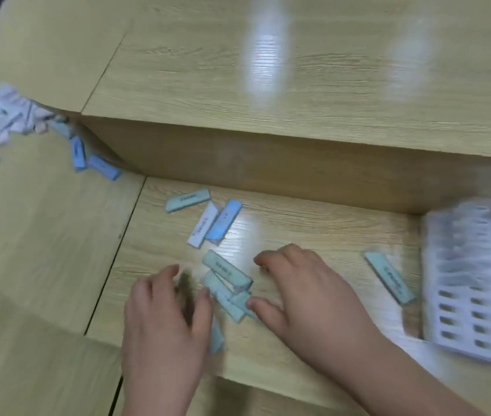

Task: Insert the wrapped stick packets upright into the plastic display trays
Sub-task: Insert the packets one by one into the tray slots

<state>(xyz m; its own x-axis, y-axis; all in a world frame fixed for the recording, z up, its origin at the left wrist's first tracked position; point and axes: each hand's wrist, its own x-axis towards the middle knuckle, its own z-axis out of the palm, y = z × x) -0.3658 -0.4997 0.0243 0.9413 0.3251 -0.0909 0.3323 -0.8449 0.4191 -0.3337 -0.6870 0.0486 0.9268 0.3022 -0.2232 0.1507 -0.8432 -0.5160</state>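
Observation:
Several pale green wrapped stick packets (227, 273) lie flat in a small heap on the lower desk, between my hands. My left hand (163, 316) is blurred, palm down just left of the heap, thumb near its edge. One green packet (216, 337) sticks out from under that hand. My right hand (301, 289) rests on the desk to the right with fingers spread, its thumb touching the heap. The white plastic display tray (475, 295), with rows of slots, sits at the right edge. Neither hand grips a packet.
More packets lie flat: green (187, 199), white (203, 226), blue (224, 219), and green (388, 276) near the tray. Two blue ones (103, 167) and a pile of wrappers and packets (7, 114) sit far left. A raised wooden shelf (268, 151) runs behind.

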